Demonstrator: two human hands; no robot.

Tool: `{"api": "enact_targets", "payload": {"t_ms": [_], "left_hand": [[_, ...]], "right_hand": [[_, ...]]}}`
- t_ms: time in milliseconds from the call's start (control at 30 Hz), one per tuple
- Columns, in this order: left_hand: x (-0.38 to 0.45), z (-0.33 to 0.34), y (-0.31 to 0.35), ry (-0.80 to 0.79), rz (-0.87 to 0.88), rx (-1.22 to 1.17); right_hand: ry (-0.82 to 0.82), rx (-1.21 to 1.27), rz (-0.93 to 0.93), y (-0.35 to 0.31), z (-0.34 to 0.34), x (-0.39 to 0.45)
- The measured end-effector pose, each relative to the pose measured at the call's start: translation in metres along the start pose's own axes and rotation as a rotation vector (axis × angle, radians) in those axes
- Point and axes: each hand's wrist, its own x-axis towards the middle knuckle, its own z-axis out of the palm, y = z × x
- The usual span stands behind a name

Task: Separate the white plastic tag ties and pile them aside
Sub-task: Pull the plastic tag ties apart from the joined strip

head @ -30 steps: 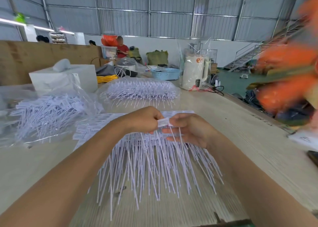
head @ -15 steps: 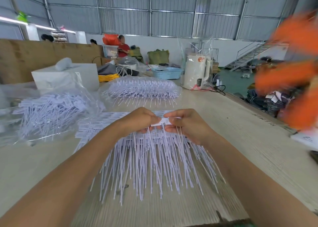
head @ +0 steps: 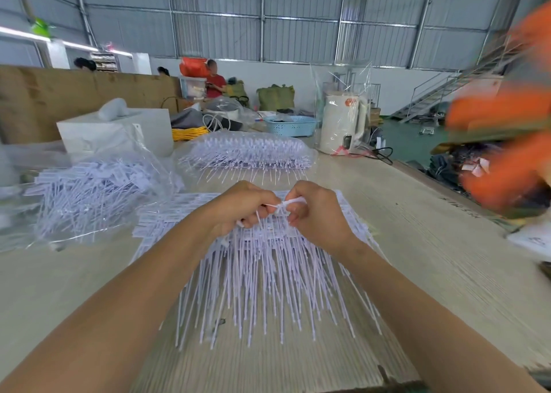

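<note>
Head view: orange blur (head: pixel 507 142) at right.

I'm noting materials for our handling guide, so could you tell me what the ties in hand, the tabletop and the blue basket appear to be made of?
The tag ties: thin, matte white plastic, judging by their moulded, flexible stems. The tabletop: pale wood or laminate, with fine straight grain lines; which one is unclear. The blue basket: probably moulded plastic, with perforated walls.
</note>
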Motion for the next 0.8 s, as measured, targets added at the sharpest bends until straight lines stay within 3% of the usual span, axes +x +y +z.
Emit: {"api": "enact_targets", "payload": {"t_ms": [100, 167, 300, 400, 500, 633, 800], "left_hand": [[0.0, 0.0, 0.001, 0.006, 0.003, 0.032], [0.001, -0.001, 0.001, 0.022, 0.015, 0.063], [-0.003, -0.012, 0.0, 0.026, 0.039, 0.12], [-0.006, -0.015, 0.004, -0.007, 0.054, 0.179], [-0.004, -0.005, 0.008, -0.056, 0.059, 0.276], [0.001, 0.007, 0.012, -0.092, 0.15, 0.419], [0.001, 0.002, 0.008, -0.003, 0.215, 0.432]], "right_hand": [[0.025, -0.016, -0.098, 0.003, 0.003, 0.0], [0.035, -0.021, -0.07, 0.009, 0.005, 0.003], [0.143, 0.24, 0.418, 0.038, -0.018, 0.008], [0.11, 0.586, 0.576, 0.04, -0.036, 0.01], [-0.071, 0.84, 0.573, 0.019, -0.041, 0.015], [-0.324, 0.676, 0.481, -0.005, -0.034, 0.014], [-0.239, 0.694, 0.411, -0.014, -0.024, 0.009]]}}
